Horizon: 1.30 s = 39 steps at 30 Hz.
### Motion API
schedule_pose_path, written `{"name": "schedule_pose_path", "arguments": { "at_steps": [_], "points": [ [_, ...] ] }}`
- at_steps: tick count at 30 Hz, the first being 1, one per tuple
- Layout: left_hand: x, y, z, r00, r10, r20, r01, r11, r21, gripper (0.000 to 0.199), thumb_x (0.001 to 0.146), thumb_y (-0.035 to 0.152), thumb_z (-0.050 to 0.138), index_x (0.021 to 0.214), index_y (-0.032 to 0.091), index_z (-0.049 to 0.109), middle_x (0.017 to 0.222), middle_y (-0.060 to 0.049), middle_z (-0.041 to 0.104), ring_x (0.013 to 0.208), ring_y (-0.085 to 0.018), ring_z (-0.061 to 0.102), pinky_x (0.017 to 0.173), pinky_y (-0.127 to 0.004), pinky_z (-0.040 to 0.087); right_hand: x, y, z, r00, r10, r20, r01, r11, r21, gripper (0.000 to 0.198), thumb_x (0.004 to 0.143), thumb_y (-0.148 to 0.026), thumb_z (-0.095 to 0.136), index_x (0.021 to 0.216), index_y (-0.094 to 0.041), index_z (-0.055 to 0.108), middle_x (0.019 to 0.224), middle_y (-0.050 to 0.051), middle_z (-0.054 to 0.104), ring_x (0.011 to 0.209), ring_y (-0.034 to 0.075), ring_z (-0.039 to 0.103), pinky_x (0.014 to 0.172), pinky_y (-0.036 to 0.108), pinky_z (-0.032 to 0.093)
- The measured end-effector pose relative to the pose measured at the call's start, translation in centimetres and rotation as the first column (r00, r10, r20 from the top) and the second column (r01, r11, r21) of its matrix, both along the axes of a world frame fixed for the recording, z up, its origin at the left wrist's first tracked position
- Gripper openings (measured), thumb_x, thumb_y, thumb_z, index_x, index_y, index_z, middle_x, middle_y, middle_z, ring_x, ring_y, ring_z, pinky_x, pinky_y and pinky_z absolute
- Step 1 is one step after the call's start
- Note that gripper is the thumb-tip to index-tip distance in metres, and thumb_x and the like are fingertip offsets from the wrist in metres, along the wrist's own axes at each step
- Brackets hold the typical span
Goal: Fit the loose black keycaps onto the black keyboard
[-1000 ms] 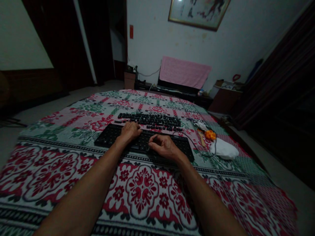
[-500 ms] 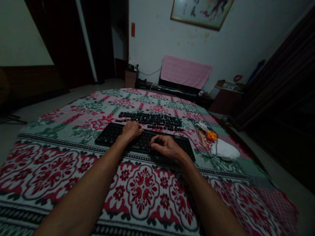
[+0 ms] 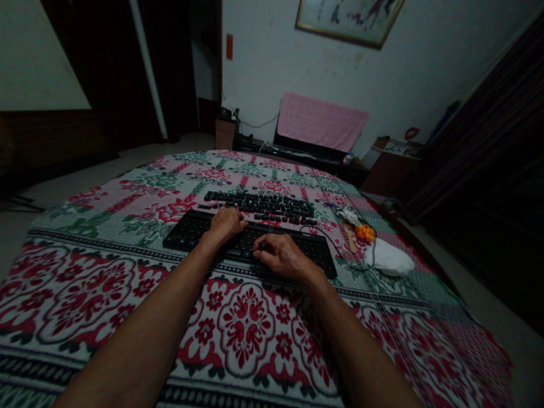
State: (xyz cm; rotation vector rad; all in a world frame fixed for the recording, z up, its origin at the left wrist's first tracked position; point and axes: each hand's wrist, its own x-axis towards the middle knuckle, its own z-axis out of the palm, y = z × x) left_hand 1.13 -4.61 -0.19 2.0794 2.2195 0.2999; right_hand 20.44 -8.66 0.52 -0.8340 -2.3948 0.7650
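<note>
A black keyboard (image 3: 187, 231) lies across the bed, with bare key sockets over most of its face. My left hand (image 3: 226, 223) grips its far edge left of the middle, thumb on the top face, the other fingertips hidden. Over the keyboard's near middle, my right hand (image 3: 280, 254) is closed on a small dark tool (image 3: 262, 245). Thin wires stick up from it, so it looks like a keycap puller. Just beyond the keyboard, loose black keycaps (image 3: 255, 202) are laid out in rows.
A patterned bedspread (image 3: 246, 323) covers the bed. To the right lie a dark cable (image 3: 329, 241), an orange bundle (image 3: 364, 233), a flat wooden-coloured piece (image 3: 350, 238) and a white bag (image 3: 389, 258). A pink cloth (image 3: 321, 122) hangs over something dark by the far wall.
My right hand has lifted slightly and turned, so thin wires now point up above its fingers. My left hand stays at the keyboard's far edge.
</note>
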Motion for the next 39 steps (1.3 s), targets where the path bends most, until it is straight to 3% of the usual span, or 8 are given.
{"name": "schedule_pose_path", "arguments": {
  "at_steps": [4, 9, 12, 15, 21, 26, 34, 39],
  "points": [
    [0.0, -0.1, 0.0, 1.0, -0.008, 0.021, 0.007, 1.0, 0.01, 0.033, 0.08, 0.041, 0.047, 0.092, 0.023, 0.073, 0.098, -0.009, 0.07, 0.101, -0.026, 0.059, 0.084, -0.032, 0.045, 0.0, 0.1, -0.1, 1.0, -0.006, -0.005, 0.006, 1.0, -0.013, 0.012, 0.079, -0.023, 0.055, 0.083, -0.016, 0.064, 0.064, -0.003, 0.055, 0.055, 0.008, 0.043, 0.054, 0.019, 0.033],
    [0.1, -0.3, 0.3, 0.999, -0.008, 0.039, 0.008, 1.0, 0.006, 0.032, 0.08, 0.042, 0.049, 0.092, 0.025, 0.072, 0.095, -0.007, 0.071, 0.1, -0.024, 0.059, 0.082, -0.029, 0.045, 0.4, 1.5, -1.5, 0.985, -0.043, -0.169, -0.001, 0.967, -0.255, 0.018, 0.08, -0.03, 0.055, 0.086, -0.015, 0.06, 0.071, 0.0, 0.06, 0.06, 0.009, 0.05, 0.057, 0.02, 0.038],
    [0.1, -0.4, 0.5, 0.999, 0.005, 0.049, -0.005, 1.0, -0.003, 0.031, 0.079, 0.042, 0.05, 0.093, 0.026, 0.072, 0.094, -0.006, 0.071, 0.099, -0.023, 0.059, 0.082, -0.028, 0.045, 0.4, 1.9, -1.8, 0.975, -0.047, -0.216, -0.027, 0.945, -0.327, 0.018, 0.079, -0.031, 0.057, 0.085, -0.015, 0.059, 0.072, 0.0, 0.06, 0.062, 0.01, 0.052, 0.061, 0.022, 0.04],
    [0.1, -0.3, 0.4, 0.998, 0.014, 0.062, -0.014, 1.0, -0.002, 0.032, 0.079, 0.042, 0.05, 0.095, 0.026, 0.073, 0.096, -0.006, 0.071, 0.1, -0.023, 0.06, 0.083, -0.029, 0.045, 0.2, 1.5, -1.2, 0.984, -0.05, -0.172, 0.003, 0.966, -0.258, 0.015, 0.079, -0.029, 0.056, 0.084, -0.015, 0.059, 0.07, 0.0, 0.059, 0.061, 0.01, 0.05, 0.059, 0.021, 0.038],
    [-0.3, 0.3, 0.0, 0.995, -0.002, 0.095, 0.004, 1.0, -0.017, 0.032, 0.078, 0.041, 0.051, 0.097, 0.027, 0.072, 0.1, -0.005, 0.071, 0.101, -0.024, 0.061, 0.082, -0.03, 0.046, -0.2, -0.1, 0.7, 0.999, -0.041, 0.007, 0.041, 0.998, 0.053, 0.01, 0.079, -0.02, 0.055, 0.084, -0.016, 0.063, 0.062, -0.003, 0.055, 0.055, 0.008, 0.044, 0.055, 0.021, 0.031],
    [-0.4, 0.3, -0.3, 0.995, -0.016, 0.1, 0.016, 1.0, 0.001, 0.032, 0.079, 0.042, 0.05, 0.097, 0.027, 0.073, 0.099, -0.005, 0.071, 0.099, -0.024, 0.06, 0.082, -0.03, 0.046, -0.2, -0.3, 1.3, 0.999, -0.046, 0.027, 0.043, 0.993, 0.106, 0.01, 0.08, -0.019, 0.055, 0.083, -0.016, 0.063, 0.06, -0.003, 0.053, 0.053, 0.008, 0.042, 0.054, 0.021, 0.031],
    [-0.1, -0.4, -2.1, 0.997, -0.024, 0.069, 0.012, 0.985, 0.172, 0.037, 0.083, 0.043, 0.046, 0.103, 0.023, 0.07, 0.106, -0.007, 0.067, 0.104, -0.025, 0.054, 0.092, -0.034, 0.041, -0.1, 1.3, -0.5, 0.988, -0.087, -0.125, 0.063, 0.98, -0.191, 0.014, 0.077, -0.028, 0.058, 0.081, -0.015, 0.062, 0.067, -0.001, 0.06, 0.058, 0.01, 0.05, 0.056, 0.022, 0.038],
    [-0.1, -0.2, -2.6, 0.999, -0.023, 0.038, 0.015, 0.979, 0.202, 0.036, 0.083, 0.043, 0.047, 0.102, 0.022, 0.069, 0.105, -0.008, 0.065, 0.104, -0.025, 0.053, 0.092, -0.034, 0.041, -0.1, 2.5, -1.2, 0.963, -0.12, -0.243, -0.017, 0.867, -0.498, 0.018, 0.072, -0.031, 0.063, 0.078, -0.014, 0.06, 0.068, 0.0, 0.063, 0.062, 0.012, 0.059, 0.063, 0.024, 0.046]
  ]
}}
